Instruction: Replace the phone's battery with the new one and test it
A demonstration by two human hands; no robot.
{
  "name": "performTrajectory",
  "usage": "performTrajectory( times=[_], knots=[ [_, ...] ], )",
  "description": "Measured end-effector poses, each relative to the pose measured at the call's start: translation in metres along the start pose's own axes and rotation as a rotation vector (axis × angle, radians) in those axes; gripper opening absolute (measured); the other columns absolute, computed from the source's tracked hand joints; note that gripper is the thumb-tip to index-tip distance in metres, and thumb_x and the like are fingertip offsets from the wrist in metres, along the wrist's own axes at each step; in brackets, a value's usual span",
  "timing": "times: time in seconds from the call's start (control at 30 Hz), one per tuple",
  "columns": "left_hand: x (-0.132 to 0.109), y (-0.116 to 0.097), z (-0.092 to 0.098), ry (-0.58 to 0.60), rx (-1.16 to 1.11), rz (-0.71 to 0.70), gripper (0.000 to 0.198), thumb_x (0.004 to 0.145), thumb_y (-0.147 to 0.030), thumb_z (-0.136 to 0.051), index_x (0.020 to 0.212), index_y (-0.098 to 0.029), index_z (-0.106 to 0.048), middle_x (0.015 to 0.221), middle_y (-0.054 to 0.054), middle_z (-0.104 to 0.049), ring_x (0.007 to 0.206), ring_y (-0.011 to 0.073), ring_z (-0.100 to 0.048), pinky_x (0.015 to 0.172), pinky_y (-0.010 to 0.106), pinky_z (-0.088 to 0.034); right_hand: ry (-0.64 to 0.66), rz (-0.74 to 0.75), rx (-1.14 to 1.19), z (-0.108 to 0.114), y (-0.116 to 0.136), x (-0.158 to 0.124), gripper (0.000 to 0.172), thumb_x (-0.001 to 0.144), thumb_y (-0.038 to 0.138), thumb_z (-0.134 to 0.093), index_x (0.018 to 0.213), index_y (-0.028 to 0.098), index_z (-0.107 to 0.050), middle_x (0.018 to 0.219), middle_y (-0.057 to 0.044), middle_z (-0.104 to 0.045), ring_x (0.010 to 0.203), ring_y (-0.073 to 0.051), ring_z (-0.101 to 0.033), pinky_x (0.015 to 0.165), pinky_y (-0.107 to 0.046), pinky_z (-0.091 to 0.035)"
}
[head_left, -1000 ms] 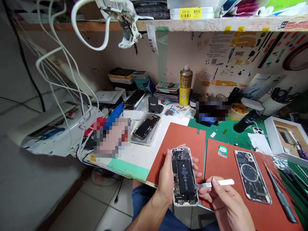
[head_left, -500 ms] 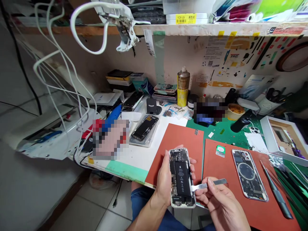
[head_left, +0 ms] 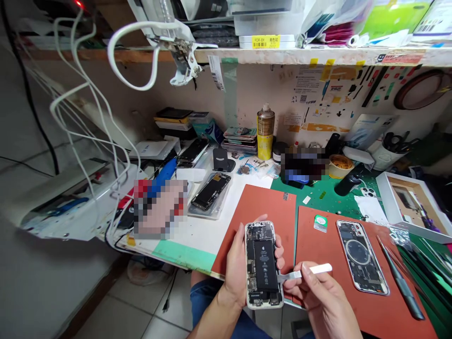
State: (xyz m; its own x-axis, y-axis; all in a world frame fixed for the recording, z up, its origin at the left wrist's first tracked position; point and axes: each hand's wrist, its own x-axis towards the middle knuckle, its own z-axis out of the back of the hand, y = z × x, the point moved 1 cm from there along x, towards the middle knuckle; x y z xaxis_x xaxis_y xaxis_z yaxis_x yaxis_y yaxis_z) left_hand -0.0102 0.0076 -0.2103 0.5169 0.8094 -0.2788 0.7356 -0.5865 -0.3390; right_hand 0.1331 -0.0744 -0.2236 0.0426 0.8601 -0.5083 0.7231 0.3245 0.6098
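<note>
Left grip point(head_left: 236, 270) clasps an opened phone point(head_left: 264, 259), its black battery point(head_left: 267, 273) showing, at the front edge of the counter point(head_left: 194, 230) | Right grip point(head_left: 322, 289) pinches a flat metal tool point(head_left: 322, 269), its end at the battery's side | A ring-marked, phone-shaped panel point(head_left: 363, 259) lies to the right on a reddish-brown mat point(head_left: 328, 247)

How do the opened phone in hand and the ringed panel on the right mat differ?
The opened phone is held in the left hand; the ringed panel lies on the right mat. The opened phone shows a black battery; the ringed panel shows a pale ring. A metal tool in the right hand meets the opened phone's side; no hand touches the ringed panel. Both are rounded rectangles.
</note>
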Motion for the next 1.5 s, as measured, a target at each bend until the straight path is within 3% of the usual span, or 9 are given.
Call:
performTrajectory(
  times=[0.13,0.23,0.33,0.43,0.57,0.67,0.77,1.03,1.5],
  knots=[
    [0.0,0.001,0.002,0.07,-0.033,-0.012,0.051,0.107,-0.063,-0.031,0.136,-0.029,-0.056,0.091,0.009,-0.066,0.072,0.0187,-0.062,0.066,0.029,-0.047,-0.045,0.019,-0.1,0.012,-0.006,-0.005,0.04,0.074,0.054,-0.093,0.086,0.018,-0.08,0.083,-0.011,-0.08,0.079,-0.026,-0.078,0.08,-0.038,-0.064],
    [0.0,0.004,0.004,0.064,-0.03,-0.037,0.051,0.107,-0.063,-0.033,0.137,-0.029,-0.055,0.092,0.008,-0.065,0.072,0.0178,-0.059,0.066,0.028,-0.044,-0.192,0.19,-0.283,0.025,0.006,-0.012,0.046,0.078,0.062,-0.087,0.092,0.02,-0.079,0.096,-0.011,-0.08,0.087,-0.029,-0.077,0.084,-0.041,-0.063],
    [0.001,0.005,0.003,0.04,-0.009,-0.079,0.05,0.107,-0.063,-0.036,0.137,-0.028,-0.055,0.093,0.008,-0.065,0.073,0.0181,-0.059,0.068,0.029,-0.045,-0.326,0.416,-0.76,0.031,0.032,-0.01,0.045,0.086,0.068,-0.074,0.081,0.024,-0.073,0.084,-0.006,-0.075,0.072,-0.023,-0.068,0.071,-0.034,-0.056],
    [0.001,0.006,0.0,0.013,0.007,-0.136,0.048,0.107,-0.061,-0.039,0.138,-0.028,-0.055,0.092,0.007,-0.065,0.073,0.0184,-0.06,0.069,0.03,-0.046,-0.284,0.446,-1.265,0.027,0.053,0.007,0.042,0.091,0.066,-0.064,0.078,0.026,-0.069,0.064,-0.004,-0.066,0.059,-0.023,-0.057,0.061,-0.034,-0.043],
    [0.001,0.007,-0.001,-0.01,0.045,-0.186,0.048,0.106,-0.062,-0.042,0.139,-0.029,-0.054,0.094,0.007,-0.067,0.074,0.0191,-0.063,0.07,0.032,-0.049,-0.403,0.608,-1.517,0.01,0.059,0.017,0.039,0.09,0.06,-0.06,0.102,0.024,-0.072,0.08,-0.01,-0.073,0.062,-0.028,-0.061,0.06,-0.036,-0.037],
    [0.0,0.009,0.0,-0.027,0.08,-0.235,0.05,0.106,-0.062,-0.043,0.139,-0.026,-0.054,0.092,0.007,-0.067,0.074,0.0193,-0.063,0.07,0.032,-0.051,-0.265,0.675,-1.381,-0.009,0.046,0.004,0.036,0.094,0.058,-0.06,0.097,0.026,-0.076,0.094,-0.011,-0.075,0.074,-0.028,-0.068,0.065,-0.035,-0.045],
    [-0.002,0.011,0.002,-0.025,0.086,-0.261,0.051,0.105,-0.063,-0.044,0.14,-0.026,-0.055,0.094,0.006,-0.068,0.076,0.0191,-0.064,0.066,0.03,-0.051,-0.02,0.465,-1.115,-0.024,0.025,-0.005,0.038,0.092,0.061,-0.067,0.099,0.026,-0.08,0.094,-0.009,-0.077,0.08,-0.026,-0.071,0.069,-0.031,-0.055],
    [-0.004,0.015,0.005,-0.036,0.116,-0.277,0.062,0.1,-0.067,-0.054,0.149,-0.029,-0.046,0.101,0.007,-0.07,0.081,0.0213,-0.068,0.072,0.036,-0.058,-0.11,0.255,-0.728,-0.032,0.003,0.009,0.049,0.066,0.063,-0.091,0.084,0.019,-0.083,0.076,-0.005,-0.068,0.064,-0.02,-0.06,0.058,-0.031,-0.055],
    [-0.001,0.013,0.002,-0.1,0.181,-0.257,0.062,0.101,-0.068,-0.048,0.142,-0.022,-0.054,0.094,0.009,-0.073,0.074,0.0205,-0.067,0.069,0.033,-0.055,-0.002,0.076,-0.699,-0.035,0.016,0.006,0.048,0.066,0.064,-0.09,0.081,0.019,-0.084,0.08,-0.009,-0.075,0.074,-0.028,-0.07,0.07,-0.039,-0.06]
  ],
)
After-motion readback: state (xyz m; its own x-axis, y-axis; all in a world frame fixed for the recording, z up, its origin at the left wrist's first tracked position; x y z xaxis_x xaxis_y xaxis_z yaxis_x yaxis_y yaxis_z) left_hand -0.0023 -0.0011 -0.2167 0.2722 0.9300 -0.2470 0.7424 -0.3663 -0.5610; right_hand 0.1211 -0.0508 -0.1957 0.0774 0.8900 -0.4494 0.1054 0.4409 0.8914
